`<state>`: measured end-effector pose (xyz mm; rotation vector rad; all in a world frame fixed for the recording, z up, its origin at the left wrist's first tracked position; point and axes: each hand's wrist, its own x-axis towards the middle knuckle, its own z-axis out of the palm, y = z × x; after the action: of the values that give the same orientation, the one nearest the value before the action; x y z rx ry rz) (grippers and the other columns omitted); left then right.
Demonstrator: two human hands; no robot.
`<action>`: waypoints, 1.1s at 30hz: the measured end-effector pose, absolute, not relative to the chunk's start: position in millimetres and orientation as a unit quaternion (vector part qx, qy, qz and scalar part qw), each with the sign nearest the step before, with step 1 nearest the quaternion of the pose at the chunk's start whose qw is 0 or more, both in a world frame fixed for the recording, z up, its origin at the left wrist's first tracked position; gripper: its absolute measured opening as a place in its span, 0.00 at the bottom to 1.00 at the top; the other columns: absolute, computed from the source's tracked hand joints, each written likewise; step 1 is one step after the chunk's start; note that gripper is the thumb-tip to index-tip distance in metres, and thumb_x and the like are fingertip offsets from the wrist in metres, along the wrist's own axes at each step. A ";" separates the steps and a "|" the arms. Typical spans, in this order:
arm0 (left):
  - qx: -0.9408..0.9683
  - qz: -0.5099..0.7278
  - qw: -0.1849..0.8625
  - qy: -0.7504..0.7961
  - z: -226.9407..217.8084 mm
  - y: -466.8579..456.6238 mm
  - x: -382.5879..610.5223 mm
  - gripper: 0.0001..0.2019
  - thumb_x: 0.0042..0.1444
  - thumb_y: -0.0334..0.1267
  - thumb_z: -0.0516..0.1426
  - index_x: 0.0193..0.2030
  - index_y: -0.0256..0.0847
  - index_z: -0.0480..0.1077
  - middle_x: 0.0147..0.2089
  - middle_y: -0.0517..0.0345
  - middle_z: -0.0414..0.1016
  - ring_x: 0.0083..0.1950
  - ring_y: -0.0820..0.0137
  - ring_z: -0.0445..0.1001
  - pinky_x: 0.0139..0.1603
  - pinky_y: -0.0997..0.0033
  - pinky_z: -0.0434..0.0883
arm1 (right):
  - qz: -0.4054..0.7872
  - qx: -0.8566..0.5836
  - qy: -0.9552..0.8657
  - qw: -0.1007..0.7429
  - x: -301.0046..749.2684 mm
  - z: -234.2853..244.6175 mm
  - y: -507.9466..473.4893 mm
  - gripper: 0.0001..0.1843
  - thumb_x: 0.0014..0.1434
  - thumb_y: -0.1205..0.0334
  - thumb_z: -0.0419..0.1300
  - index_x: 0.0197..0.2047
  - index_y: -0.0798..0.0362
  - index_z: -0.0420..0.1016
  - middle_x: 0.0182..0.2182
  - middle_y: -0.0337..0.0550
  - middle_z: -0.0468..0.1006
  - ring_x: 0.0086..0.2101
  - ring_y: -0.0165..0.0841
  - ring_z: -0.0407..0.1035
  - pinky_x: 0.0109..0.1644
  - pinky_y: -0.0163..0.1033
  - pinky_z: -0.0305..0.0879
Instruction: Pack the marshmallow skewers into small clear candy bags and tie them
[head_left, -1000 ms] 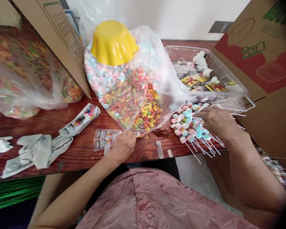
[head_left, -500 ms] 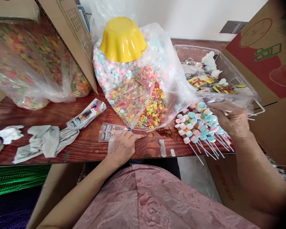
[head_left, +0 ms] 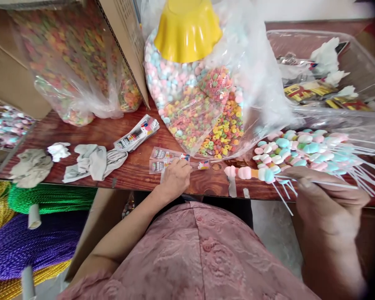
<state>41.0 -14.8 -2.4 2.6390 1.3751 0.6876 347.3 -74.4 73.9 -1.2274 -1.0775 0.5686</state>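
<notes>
My right hand (head_left: 331,204) is closed around the white stick of a candy skewer (head_left: 245,172). Pink, blue and orange sweets are threaded on its tip, which points left over the table. Behind it lies a pile of similar candy skewers (head_left: 309,148), sticks toward the right. My left hand (head_left: 176,177) rests near the table's front edge, fingers curled together on a printed clear plastic sleeve (head_left: 203,165); the fingertips are partly hidden. More printed sleeves (head_left: 158,160) lie flat under and beside that hand.
A large bag of marshmallows and ring sweets (head_left: 181,104) carries an upturned yellow bowl (head_left: 187,31). A clear bin (head_left: 300,39) stands at back right. Left are a sleeve stack (head_left: 137,133), grey cloth (head_left: 93,160) and a cardboard box (head_left: 128,46). Green cords (head_left: 56,196) sit below.
My right hand has lifted a candy skewer from the pile and brought it left and nearer me. My left hand stays on the sleeves. The view has shifted, showing more on the left.
</notes>
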 end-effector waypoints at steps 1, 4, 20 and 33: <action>0.857 0.244 0.056 0.451 -3.7 -13.0 40.3 0.08 0.61 0.30 0.55 0.32 0.37 0.73 0.36 0.52 0.76 0.40 0.64 0.70 0.43 0.64 0.68 | 0.262 -0.525 -0.476 0.655 340.8 68.8 -72.0 0.07 0.47 0.62 0.70 0.33 0.50 0.84 0.32 0.45 0.83 0.32 0.40 0.77 0.48 0.52 0.72; 0.834 0.295 0.102 0.456 -6.8 -8.9 38.4 0.08 0.61 0.32 0.57 0.30 0.37 0.72 0.33 0.55 0.75 0.37 0.67 0.69 0.41 0.65 0.67 | 0.287 -0.489 -0.457 0.685 328.7 54.6 -60.8 0.05 0.47 0.63 0.69 0.32 0.50 0.84 0.30 0.43 0.83 0.31 0.37 0.76 0.44 0.47 0.73; 0.836 0.354 0.130 0.398 -15.2 -7.1 30.0 0.07 0.62 0.32 0.55 0.32 0.39 0.70 0.32 0.56 0.73 0.36 0.69 0.69 0.40 0.67 0.67 | 0.401 -0.456 -0.382 0.696 308.0 21.0 -38.4 0.03 0.47 0.64 0.70 0.30 0.51 0.83 0.28 0.40 0.82 0.28 0.32 0.76 0.38 0.39 0.74; 0.865 0.318 0.119 0.369 -8.7 -7.5 29.6 0.10 0.63 0.31 0.53 0.32 0.38 0.72 0.34 0.53 0.75 0.38 0.68 0.68 0.41 0.68 0.67 | 0.391 -0.442 -0.499 0.635 300.3 32.3 -46.1 0.07 0.53 0.65 0.66 0.35 0.48 0.85 0.32 0.42 0.83 0.33 0.36 0.76 0.41 0.42 0.72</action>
<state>29.6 -7.5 -8.7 2.5296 1.0788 0.9287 300.3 -46.1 32.3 -1.0106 -1.1396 0.8948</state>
